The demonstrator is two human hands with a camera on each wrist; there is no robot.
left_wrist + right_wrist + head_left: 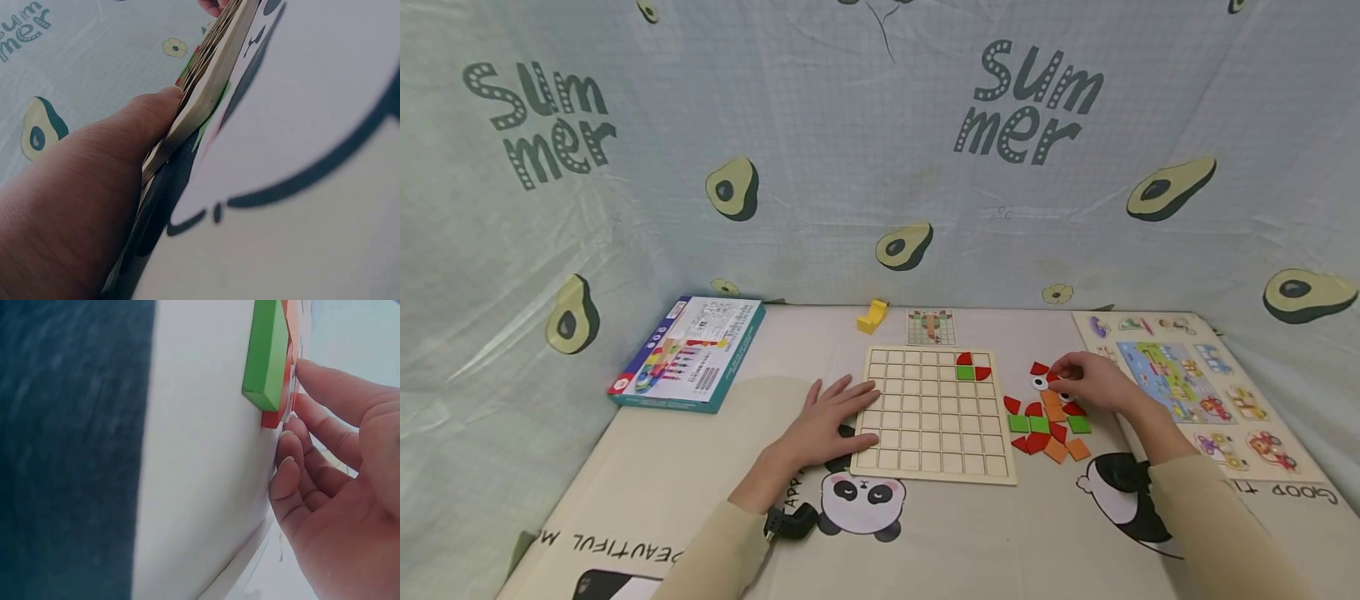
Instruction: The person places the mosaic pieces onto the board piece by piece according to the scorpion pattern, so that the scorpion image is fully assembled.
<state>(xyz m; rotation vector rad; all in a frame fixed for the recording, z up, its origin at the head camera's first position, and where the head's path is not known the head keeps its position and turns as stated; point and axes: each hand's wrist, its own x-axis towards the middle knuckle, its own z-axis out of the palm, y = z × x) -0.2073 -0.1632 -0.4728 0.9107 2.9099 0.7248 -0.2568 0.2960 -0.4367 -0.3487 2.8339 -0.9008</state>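
Observation:
My left hand [831,421] lies with fingers spread over the left edge of a wooden grid board [917,425]. The left wrist view shows its thumb [150,115] touching the board's rim. Near the board's upper right corner sit a green square [965,372] and two red quarter-circle pieces [982,373]. Right of the board, my right hand [1093,382] reaches into a loose pile of pieces, thumb and forefinger pinching a red piece [296,401], mostly hidden by the fingers. Around it lie orange squares [1056,451], green squares [1078,424], red pieces [1037,442] and a round-eyed piece [1039,383].
A small pattern card [931,327] lies behind the board, beside a yellow block [872,317]. At the left is a boxed toy [692,354]. A picture board [1255,421] lies at the right. A dark phone-like object [613,585] shows at the front edge.

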